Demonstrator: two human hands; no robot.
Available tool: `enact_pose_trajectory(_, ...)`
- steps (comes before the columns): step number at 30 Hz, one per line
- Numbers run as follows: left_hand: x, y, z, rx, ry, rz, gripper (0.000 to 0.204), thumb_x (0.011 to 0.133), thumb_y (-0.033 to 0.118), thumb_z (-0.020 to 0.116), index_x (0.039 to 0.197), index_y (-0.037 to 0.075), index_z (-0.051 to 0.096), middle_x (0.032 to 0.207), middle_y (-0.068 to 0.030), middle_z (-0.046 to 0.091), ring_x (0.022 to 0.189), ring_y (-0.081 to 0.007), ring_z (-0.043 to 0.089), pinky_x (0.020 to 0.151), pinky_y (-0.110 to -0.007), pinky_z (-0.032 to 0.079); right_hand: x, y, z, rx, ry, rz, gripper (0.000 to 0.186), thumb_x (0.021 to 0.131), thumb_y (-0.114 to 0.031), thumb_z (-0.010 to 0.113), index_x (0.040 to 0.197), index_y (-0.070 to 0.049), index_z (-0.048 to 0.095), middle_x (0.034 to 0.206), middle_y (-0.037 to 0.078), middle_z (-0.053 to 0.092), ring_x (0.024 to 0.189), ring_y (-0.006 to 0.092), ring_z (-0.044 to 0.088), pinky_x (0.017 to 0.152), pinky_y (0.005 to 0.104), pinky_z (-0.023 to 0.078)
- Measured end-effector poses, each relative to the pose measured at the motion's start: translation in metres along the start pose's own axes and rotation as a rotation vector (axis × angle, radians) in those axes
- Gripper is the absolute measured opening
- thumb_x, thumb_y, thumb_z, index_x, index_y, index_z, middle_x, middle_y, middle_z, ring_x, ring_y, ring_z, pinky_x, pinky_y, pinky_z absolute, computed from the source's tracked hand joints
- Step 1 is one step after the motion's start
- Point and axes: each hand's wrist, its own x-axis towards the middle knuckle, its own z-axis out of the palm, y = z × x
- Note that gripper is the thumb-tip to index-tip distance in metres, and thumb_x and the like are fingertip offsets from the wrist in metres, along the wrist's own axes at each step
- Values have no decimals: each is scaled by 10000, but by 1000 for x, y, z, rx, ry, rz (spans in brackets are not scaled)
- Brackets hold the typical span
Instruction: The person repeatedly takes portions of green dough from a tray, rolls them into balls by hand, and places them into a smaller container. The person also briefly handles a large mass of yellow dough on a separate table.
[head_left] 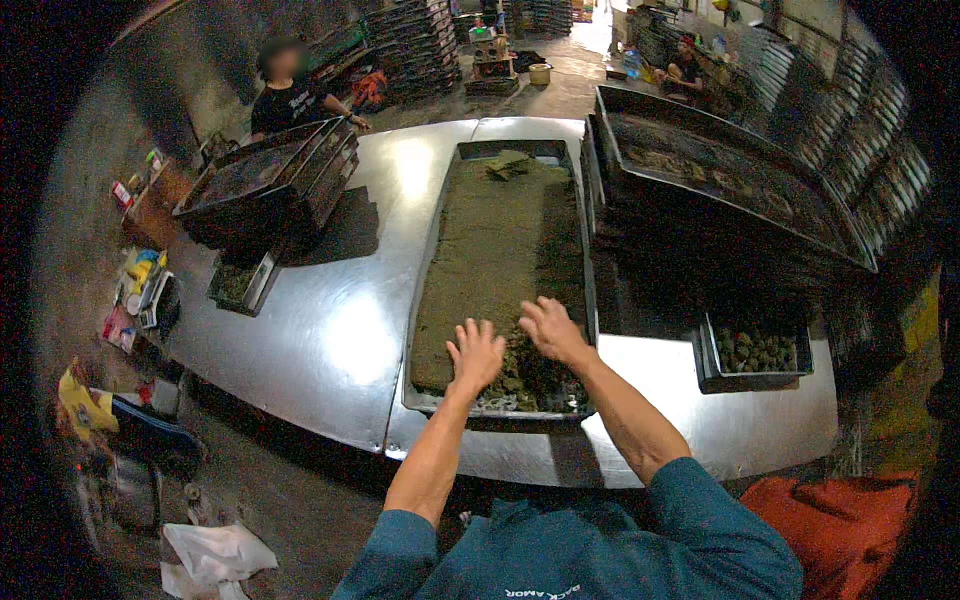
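Observation:
A long metal tray point(411, 330) lies lengthwise before me on the metal table. A flat brownish-green slab of packed material point(480, 240) fills most of it. At the near right the material is broken into dark crumbly lumps point(515, 370), and part of the tray's bottom shows there. My left hand point(480, 355) is over the near part of the slab, fingers spread. To its right and slightly farther off, my right hand point(552, 328) hovers at the broken edge, fingers apart. Neither hand visibly holds anything. Whether the fingertips touch the material, I cannot tell.
Stacked dark trays stand at the left point(270, 185) and right point(735, 180) of the table point(300, 310). A small tray of greenish lumps point(755, 350) sits at the near right, another small tray point(235, 280) at the left. A person point(290, 105) stands beyond the left stack.

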Motion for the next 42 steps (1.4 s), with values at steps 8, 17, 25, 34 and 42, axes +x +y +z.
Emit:
enact_pose_trajectory(8, -70, -61, -48, -716, -25, 289, 280, 888, 169, 552, 1105, 4, 618, 1175, -182, 597, 1108, -301, 566, 944, -370, 433, -60, -44, -26, 37, -573, -125, 370, 860, -157, 523, 1221, -96, 572, 1260, 117, 537, 1146, 319, 500, 975, 402, 402)
enact_pose_trajectory(17, -62, -68, -85, -1007, 21, 69, 244, 913, 154, 544, 1087, 16, 645, 961, -79, 670, 829, -129, 616, 745, -255, 479, -17, -54, 38, -229, -1114, -639, 458, 828, -157, 491, 1283, -142, 544, 1357, 50, 491, 1153, 290, 492, 967, 404, 412)
enact_pose_trajectory(25, -83, -89, -99, -883, 14, -51, 255, 925, 150, 522, 1096, 0, 637, 1025, -91, 670, 948, -156, 615, 848, -275, 467, -68, 0, -30, -303, -1165, -368, 103, 747, -122, 587, 802, -56, 645, 856, 138, 642, 849, 344, 633, 700, 462, 518)
enact_pose_trajectory(34, -89, -65, -80, -921, -37, 1, 254, 923, 181, 536, 1055, -6, 646, 945, -101, 671, 857, -158, 620, 782, -284, 485, -56, -7, -52, 48, -717, -69, 270, 773, -187, 650, 1021, -85, 684, 982, 142, 677, 895, 322, 649, 741, 411, 523)
enact_pose_trajectory(42, 6, 7, -25, -1814, -684, -500, 549, 960, 493, 372, 1133, 6, 559, 1079, -132, 617, 1001, -250, 589, 863, -431, 487, -24, -94, -39, 263, 56, -84, 398, 725, -199, 695, 1103, -96, 626, 1023, 158, 654, 954, 343, 615, 818, 415, 505)
